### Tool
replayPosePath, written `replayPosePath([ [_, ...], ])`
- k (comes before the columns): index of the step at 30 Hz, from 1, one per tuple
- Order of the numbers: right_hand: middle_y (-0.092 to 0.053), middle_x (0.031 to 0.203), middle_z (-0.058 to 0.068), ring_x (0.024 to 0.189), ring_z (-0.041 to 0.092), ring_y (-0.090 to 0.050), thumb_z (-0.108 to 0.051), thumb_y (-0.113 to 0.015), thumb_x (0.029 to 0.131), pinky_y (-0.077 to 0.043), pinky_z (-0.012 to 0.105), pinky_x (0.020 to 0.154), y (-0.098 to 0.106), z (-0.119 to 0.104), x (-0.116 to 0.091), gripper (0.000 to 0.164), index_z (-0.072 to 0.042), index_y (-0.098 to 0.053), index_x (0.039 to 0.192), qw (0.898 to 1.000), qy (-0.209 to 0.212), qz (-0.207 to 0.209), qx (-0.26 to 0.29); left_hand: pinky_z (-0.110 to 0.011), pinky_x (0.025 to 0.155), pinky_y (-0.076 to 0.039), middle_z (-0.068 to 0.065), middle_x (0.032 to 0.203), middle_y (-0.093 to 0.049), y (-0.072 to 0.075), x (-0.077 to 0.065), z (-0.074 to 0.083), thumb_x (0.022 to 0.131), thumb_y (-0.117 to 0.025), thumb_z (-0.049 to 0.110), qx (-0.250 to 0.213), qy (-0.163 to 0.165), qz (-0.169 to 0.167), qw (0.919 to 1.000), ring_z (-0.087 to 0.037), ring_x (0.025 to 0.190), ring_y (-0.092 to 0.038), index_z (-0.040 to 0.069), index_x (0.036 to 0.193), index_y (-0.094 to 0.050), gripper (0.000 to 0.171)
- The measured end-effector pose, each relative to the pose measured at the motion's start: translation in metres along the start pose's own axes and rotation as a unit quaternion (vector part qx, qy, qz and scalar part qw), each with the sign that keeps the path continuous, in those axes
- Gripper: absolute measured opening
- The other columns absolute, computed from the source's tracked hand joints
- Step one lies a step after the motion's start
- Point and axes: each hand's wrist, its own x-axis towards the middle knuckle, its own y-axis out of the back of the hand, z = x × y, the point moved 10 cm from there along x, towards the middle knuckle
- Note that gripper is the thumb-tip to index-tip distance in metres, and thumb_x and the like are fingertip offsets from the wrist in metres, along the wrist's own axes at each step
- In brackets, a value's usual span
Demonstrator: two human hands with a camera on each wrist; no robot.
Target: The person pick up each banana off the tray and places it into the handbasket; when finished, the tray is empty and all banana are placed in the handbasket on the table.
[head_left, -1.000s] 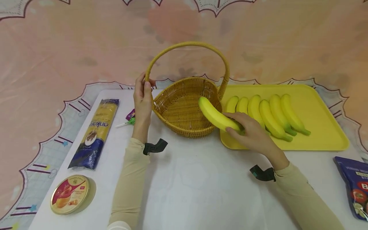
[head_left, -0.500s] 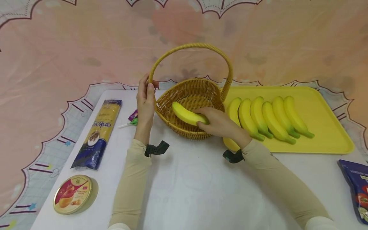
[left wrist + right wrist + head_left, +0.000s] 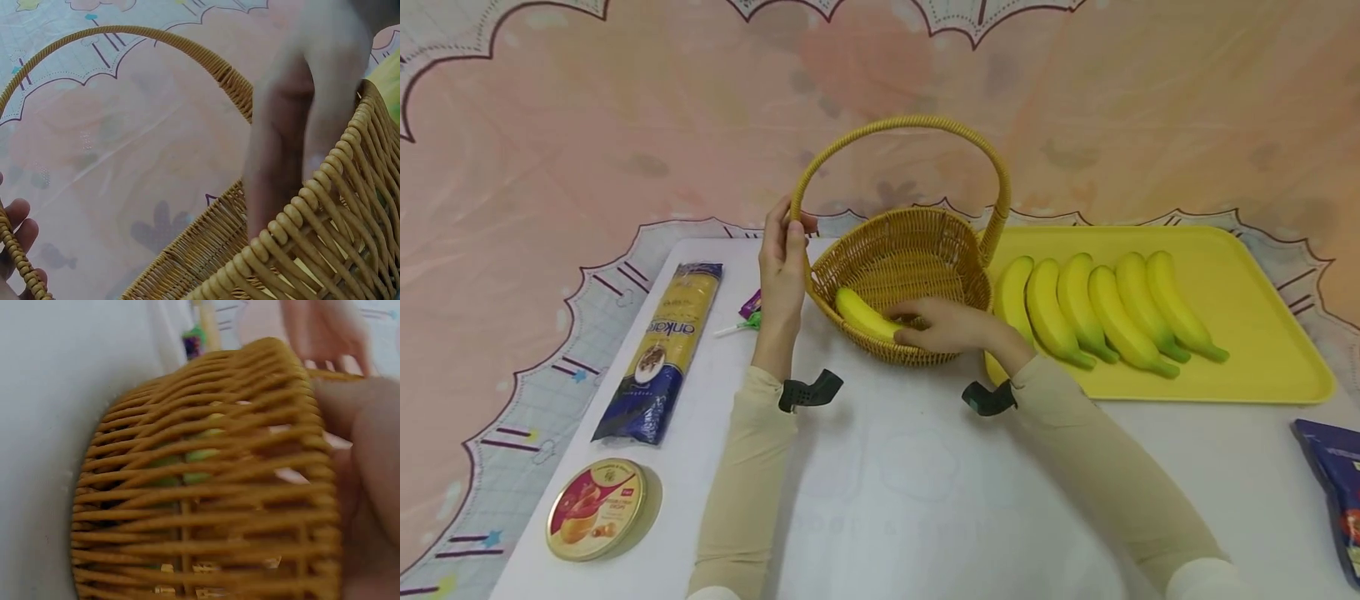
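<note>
A wicker basket (image 3: 917, 271) with a tall arched handle stands in the middle of the table. My left hand (image 3: 782, 271) grips the handle's left foot; its curled fingertips show at the left edge of the left wrist view. Inside the basket, near its front wall, lies a yellow banana (image 3: 867, 315). My right hand (image 3: 943, 323) reaches over the rim and holds the banana by its right end, which the fingers hide. In the right wrist view the woven wall (image 3: 206, 481) covers most of the banana.
Several bananas (image 3: 1120, 321) lie side by side on a yellow tray (image 3: 1262, 333) right of the basket. At left are a spaghetti packet (image 3: 658, 354), a round candy tin (image 3: 597, 510) and a green lollipop (image 3: 751, 322). A blue pouch (image 3: 1333, 492) sits at the right edge.
My right hand has carried the banana leftward from over the tray's edge and lowered it into the basket. The left hand keeps its grip on the handle.
</note>
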Motion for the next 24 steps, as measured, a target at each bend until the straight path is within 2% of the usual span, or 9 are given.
replayPosePath([
  [5, -0.053, 0.136, 0.004, 0.126, 0.023, -0.048, -0.028, -0.049, 0.099, -0.039, 0.044, 0.104, 0.026, 0.001, -0.036, 0.040, -0.012, -0.049, 0.136, 0.993, 0.059, 0.097, 0.045, -0.035, 0.102, -0.035, -0.004, 0.103, -0.055, -0.003, 0.000, 0.000, 0.102, -0.037, 0.015, 0.000, -0.001, -0.007, 1.0000, -0.020, 0.102, -0.049, 0.010, 0.136, -0.045, 0.036],
  [9, -0.054, 0.134, 0.004, 0.122, 0.024, -0.051, -0.024, -0.048, 0.099, -0.041, 0.046, 0.101, 0.044, 0.018, -0.075, 0.036, -0.014, -0.050, 0.134, 0.984, 0.058, 0.155, 0.058, -0.033, 0.101, -0.035, -0.005, 0.104, -0.056, -0.001, 0.000, 0.000, 0.102, -0.037, 0.015, 0.006, -0.001, -0.004, 1.0000, -0.021, 0.102, -0.049, 0.011, 0.137, -0.045, 0.036],
  [12, -0.055, 0.132, 0.004, 0.120, 0.026, -0.051, -0.022, -0.049, 0.099, -0.040, 0.049, 0.100, 0.059, 0.037, -0.104, 0.035, -0.016, -0.051, 0.133, 0.978, 0.030, 0.200, 0.052, -0.037, 0.102, -0.034, -0.004, 0.105, -0.056, 0.001, 0.000, -0.001, 0.102, -0.038, 0.015, 0.002, 0.001, 0.000, 1.0000, -0.019, 0.103, -0.050, 0.012, 0.138, -0.044, 0.037],
  [18, -0.052, 0.134, 0.011, 0.121, 0.033, -0.047, -0.022, -0.049, 0.098, -0.035, 0.055, 0.099, 0.083, 0.087, -0.158, 0.037, -0.009, -0.050, 0.132, 0.959, -0.054, 0.277, 0.030, -0.027, 0.098, -0.036, 0.000, 0.103, -0.056, 0.003, 0.000, -0.004, 0.102, -0.038, 0.016, -0.003, 0.003, 0.002, 1.0000, -0.014, 0.102, -0.050, 0.012, 0.139, -0.044, 0.038],
  [24, -0.042, 0.137, 0.025, 0.124, 0.044, -0.039, -0.023, -0.044, 0.099, -0.030, 0.062, 0.099, 0.103, 0.146, -0.215, 0.042, -0.003, -0.044, 0.137, 0.925, -0.158, 0.346, 0.009, -0.028, 0.097, -0.036, -0.002, 0.103, -0.056, 0.003, 0.000, -0.006, 0.102, -0.038, 0.016, -0.006, 0.004, 0.004, 1.0000, -0.014, 0.102, -0.051, 0.013, 0.139, -0.044, 0.037],
])
